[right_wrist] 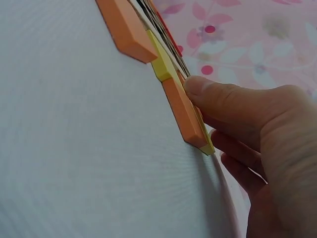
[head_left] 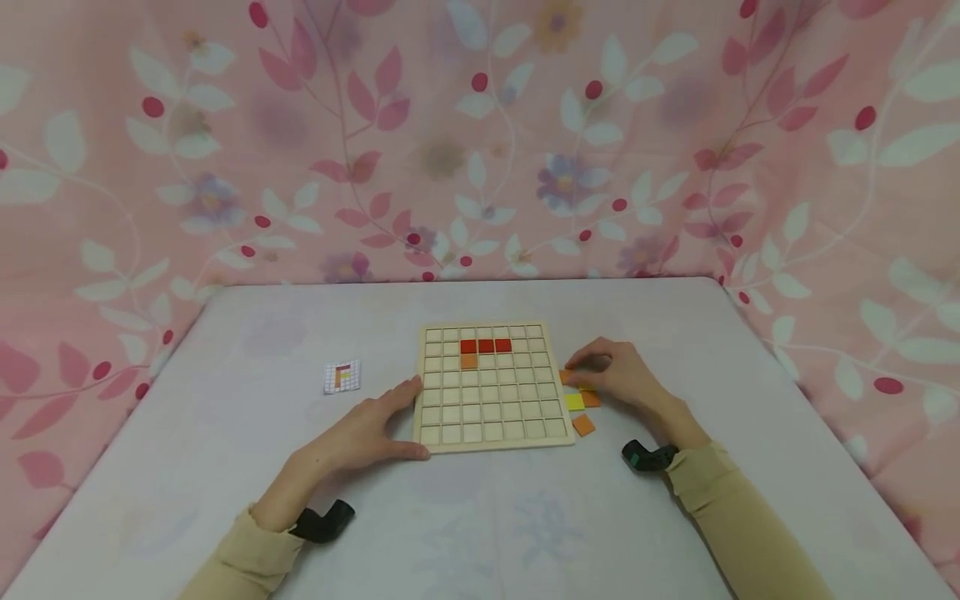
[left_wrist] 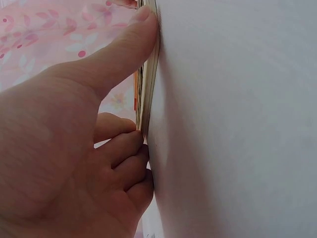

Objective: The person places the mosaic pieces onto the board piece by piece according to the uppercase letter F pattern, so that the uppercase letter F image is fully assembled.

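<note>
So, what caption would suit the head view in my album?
Left fingers touching a gridded board, right fingers at orange and yellow tiles beside it.

The right fingers (head_left: 594,348) partly hide an orange tile (head_left: 564,377) — both sleeves (head_left: 742,521) are cut off below.

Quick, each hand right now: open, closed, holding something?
Left hand: open, touching the board.
Right hand: at an orange tile; whether it's gripped cannot be told.

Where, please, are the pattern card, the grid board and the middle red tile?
Pattern card (head_left: 342,377), head view, printed face.
Grid board (head_left: 488,394), head view, a bare square.
Middle red tile (head_left: 486,346), head view, top face.
</note>
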Available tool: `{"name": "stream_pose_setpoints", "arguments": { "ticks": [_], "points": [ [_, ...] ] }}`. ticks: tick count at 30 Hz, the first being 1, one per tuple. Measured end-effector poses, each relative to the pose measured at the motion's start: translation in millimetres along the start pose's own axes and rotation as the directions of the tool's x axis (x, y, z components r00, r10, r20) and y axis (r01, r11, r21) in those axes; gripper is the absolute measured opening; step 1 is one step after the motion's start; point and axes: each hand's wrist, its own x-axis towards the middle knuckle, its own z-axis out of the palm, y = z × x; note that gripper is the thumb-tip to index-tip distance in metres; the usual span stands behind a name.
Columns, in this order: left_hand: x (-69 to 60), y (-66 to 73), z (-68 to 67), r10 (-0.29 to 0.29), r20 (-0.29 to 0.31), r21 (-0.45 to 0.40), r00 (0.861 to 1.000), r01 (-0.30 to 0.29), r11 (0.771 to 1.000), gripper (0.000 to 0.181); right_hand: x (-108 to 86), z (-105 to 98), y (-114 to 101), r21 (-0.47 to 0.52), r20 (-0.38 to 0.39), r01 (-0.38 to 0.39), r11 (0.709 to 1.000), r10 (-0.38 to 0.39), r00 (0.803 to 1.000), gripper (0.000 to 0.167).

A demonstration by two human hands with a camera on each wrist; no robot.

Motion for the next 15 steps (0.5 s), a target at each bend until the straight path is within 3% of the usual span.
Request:
{"name": "stream_pose_setpoints", "arguments": {
  "ticks": [6,15],
  "points": [
    [1.3,0.0,0.8,0.007,0.005,-0.001,1.0,-0.007,1.0,0.108,-0.6,-1.7,2.3,-0.019,-0.037,0.054,0.998,-0.055,0.998,0.023],
    [0.4,1.2,0.1,-0.001,0.004,0.003,1.0,0.001,1.0,0.109,0.4,-0.6,4.4,-0.028,-0.096,0.005,1.0,-0.008,0.995,0.025]
  ]
}}
